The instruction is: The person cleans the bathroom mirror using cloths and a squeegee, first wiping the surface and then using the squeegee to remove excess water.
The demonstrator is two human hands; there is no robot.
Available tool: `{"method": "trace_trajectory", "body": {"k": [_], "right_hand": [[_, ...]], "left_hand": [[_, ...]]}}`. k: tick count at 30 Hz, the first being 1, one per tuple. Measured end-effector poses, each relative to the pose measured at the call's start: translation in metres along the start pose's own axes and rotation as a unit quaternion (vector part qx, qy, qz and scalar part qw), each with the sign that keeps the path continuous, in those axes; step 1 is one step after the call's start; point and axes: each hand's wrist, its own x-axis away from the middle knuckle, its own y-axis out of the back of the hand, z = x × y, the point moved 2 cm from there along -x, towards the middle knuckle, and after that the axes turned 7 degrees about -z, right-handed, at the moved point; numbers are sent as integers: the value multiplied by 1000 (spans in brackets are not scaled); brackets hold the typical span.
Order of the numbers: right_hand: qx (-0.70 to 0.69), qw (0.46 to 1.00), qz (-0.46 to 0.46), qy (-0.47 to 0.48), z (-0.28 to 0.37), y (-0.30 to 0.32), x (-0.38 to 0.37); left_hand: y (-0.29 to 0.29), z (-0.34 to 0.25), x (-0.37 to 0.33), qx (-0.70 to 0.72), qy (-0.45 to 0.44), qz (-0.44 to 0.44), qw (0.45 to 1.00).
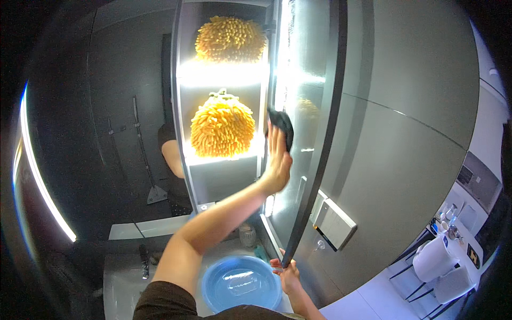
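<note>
A lit cabinet [224, 181] stands just left of its open door [314, 133], with two shaggy yellow bundles on separate shelves, an upper one [230, 40] and a lower one [222, 128]. Left of the door's lower corner, a round blue basin [213, 290] looks to hold water, with a bright reflection inside. The left hand [278, 154] reaches up to the door's inner side, fingers straight and laid flat rather than curled. The right hand [288, 274] grips the door's lower corner, fingers on both sides of it. By the door's inner side, a dark cloth [287, 128] lies under the left fingers, showing past their tips and right edge; its long axis runs nearly upright, top end leaning left. A ribbed cup [247, 234] sits left of the door's lower part; its contents are unclear.
</note>
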Motion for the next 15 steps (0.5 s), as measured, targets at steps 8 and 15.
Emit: {"method": "trace_trajectory", "body": {"k": [8,15], "right_hand": [[-18,999,38,-19,0,-6,9],[-112,976,124,-141,-2,-40,26]], "left_hand": [[13,-73,81,109,96,49,988],[66,-132,37,324,150,8,934]]}}
